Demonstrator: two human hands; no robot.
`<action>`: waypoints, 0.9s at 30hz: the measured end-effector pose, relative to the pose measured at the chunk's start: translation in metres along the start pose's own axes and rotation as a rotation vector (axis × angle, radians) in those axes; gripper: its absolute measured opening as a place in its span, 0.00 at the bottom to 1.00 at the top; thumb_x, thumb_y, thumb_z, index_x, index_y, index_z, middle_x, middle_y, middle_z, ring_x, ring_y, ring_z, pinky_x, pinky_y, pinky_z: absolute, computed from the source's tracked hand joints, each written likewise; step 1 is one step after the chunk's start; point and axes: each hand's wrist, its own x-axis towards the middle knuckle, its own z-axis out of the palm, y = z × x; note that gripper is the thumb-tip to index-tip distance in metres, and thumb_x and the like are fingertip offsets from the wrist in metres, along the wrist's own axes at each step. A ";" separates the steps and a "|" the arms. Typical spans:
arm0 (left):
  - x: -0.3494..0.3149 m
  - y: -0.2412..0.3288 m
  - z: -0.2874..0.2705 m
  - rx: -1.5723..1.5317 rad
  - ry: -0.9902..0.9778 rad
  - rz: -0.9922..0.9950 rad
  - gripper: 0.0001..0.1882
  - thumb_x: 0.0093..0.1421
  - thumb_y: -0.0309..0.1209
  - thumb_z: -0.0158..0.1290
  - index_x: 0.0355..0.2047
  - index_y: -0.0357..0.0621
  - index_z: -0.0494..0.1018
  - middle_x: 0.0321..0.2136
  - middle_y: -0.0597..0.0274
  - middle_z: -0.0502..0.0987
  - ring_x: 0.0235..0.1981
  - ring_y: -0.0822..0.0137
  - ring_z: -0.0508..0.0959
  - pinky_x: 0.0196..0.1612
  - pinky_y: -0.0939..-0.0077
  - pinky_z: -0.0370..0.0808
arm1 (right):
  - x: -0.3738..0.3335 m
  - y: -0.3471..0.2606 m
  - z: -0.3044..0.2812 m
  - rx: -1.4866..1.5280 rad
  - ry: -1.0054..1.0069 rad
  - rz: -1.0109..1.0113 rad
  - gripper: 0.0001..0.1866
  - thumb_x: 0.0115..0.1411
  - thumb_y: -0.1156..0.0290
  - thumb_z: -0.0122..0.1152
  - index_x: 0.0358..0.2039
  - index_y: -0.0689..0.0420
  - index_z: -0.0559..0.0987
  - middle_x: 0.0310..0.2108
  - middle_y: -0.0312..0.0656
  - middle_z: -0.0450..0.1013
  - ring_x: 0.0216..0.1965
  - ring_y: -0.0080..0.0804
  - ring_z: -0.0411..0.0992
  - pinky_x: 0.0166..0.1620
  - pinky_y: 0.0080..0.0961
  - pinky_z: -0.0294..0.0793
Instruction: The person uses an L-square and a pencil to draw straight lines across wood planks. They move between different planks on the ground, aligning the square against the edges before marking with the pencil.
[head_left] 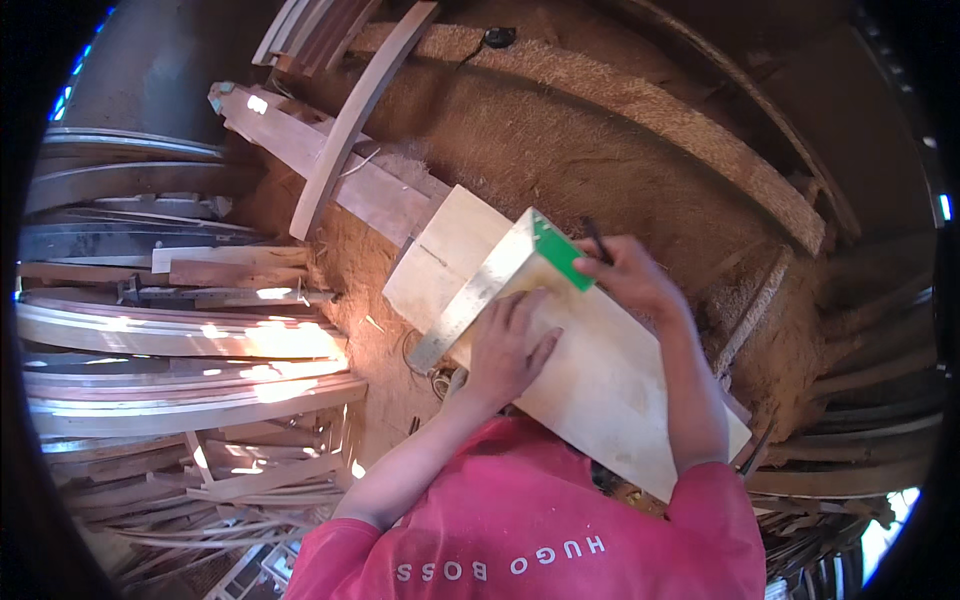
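Observation:
A pale wooden board [620,365] lies at a slant in front of me on a longer plank. Across it rests a square with a wide metal blade [480,290] and a green stock [562,255] set at the board's far edge. My left hand [510,345] lies flat on the board, its fingers spread and fingertips against the blade's near side. My right hand [635,275] is just right of the green stock, fingers pinched round a dark pencil [595,238] that points up and away. The pencil's lower end is hidden by the fingers.
A long plank [390,200] runs to the far left beneath the board, and a curved wooden strip [350,130] crosses it. Curved timber pieces [180,335] are stacked along the left. Sawdust [560,150] covers the ground beyond, where a long curved beam [640,100] lies.

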 end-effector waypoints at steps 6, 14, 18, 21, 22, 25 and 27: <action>0.058 -0.006 0.046 0.279 -0.028 0.172 0.33 0.57 0.52 0.62 0.60 0.51 0.71 0.62 0.53 0.67 0.66 0.47 0.63 0.65 0.44 0.59 | 0.034 0.023 -0.072 0.007 -0.115 0.286 0.20 0.64 0.62 0.67 0.51 0.61 0.83 0.37 0.36 0.81 0.40 0.17 0.73 0.46 0.24 0.74; 0.091 -0.021 0.062 0.341 -0.149 0.117 0.39 0.54 0.58 0.62 0.63 0.59 0.71 0.68 0.60 0.64 0.71 0.47 0.58 0.69 0.41 0.52 | 0.065 0.038 -0.040 -0.004 -0.307 0.327 0.12 0.57 0.70 0.68 0.41 0.59 0.82 0.33 0.36 0.80 0.34 0.17 0.71 0.40 0.28 0.74; 0.096 -0.025 0.062 0.383 -0.100 0.112 0.38 0.52 0.62 0.63 0.59 0.59 0.75 0.64 0.61 0.68 0.70 0.46 0.59 0.68 0.40 0.53 | 0.074 0.043 -0.040 0.136 -0.346 0.217 0.10 0.57 0.71 0.67 0.39 0.59 0.80 0.31 0.33 0.77 0.34 0.15 0.67 0.37 0.27 0.72; 0.101 -0.032 0.060 0.407 -0.073 0.117 0.36 0.51 0.63 0.64 0.56 0.59 0.77 0.63 0.61 0.69 0.70 0.46 0.60 0.68 0.41 0.53 | 0.083 0.042 -0.038 0.210 -0.390 0.194 0.08 0.57 0.72 0.65 0.36 0.60 0.78 0.27 0.31 0.71 0.33 0.14 0.65 0.36 0.26 0.71; 0.102 -0.034 0.058 0.414 -0.066 0.114 0.36 0.51 0.63 0.64 0.56 0.59 0.77 0.63 0.61 0.69 0.70 0.46 0.60 0.68 0.41 0.53 | 0.086 0.041 -0.036 0.209 -0.378 0.207 0.07 0.57 0.73 0.65 0.34 0.60 0.77 0.26 0.30 0.69 0.33 0.15 0.65 0.36 0.25 0.70; 0.107 -0.041 0.054 0.412 -0.071 0.068 0.33 0.57 0.60 0.60 0.58 0.60 0.75 0.65 0.60 0.68 0.71 0.48 0.60 0.70 0.39 0.51 | 0.099 0.035 -0.032 0.162 -0.373 0.201 0.06 0.57 0.74 0.63 0.34 0.61 0.76 0.26 0.30 0.68 0.33 0.15 0.65 0.36 0.25 0.70; 0.109 -0.043 0.054 0.405 -0.044 0.062 0.32 0.52 0.61 0.64 0.52 0.60 0.79 0.62 0.61 0.70 0.70 0.46 0.62 0.69 0.41 0.53 | 0.105 0.031 -0.029 0.117 -0.388 0.185 0.06 0.58 0.75 0.63 0.34 0.61 0.77 0.27 0.30 0.70 0.34 0.15 0.65 0.37 0.24 0.70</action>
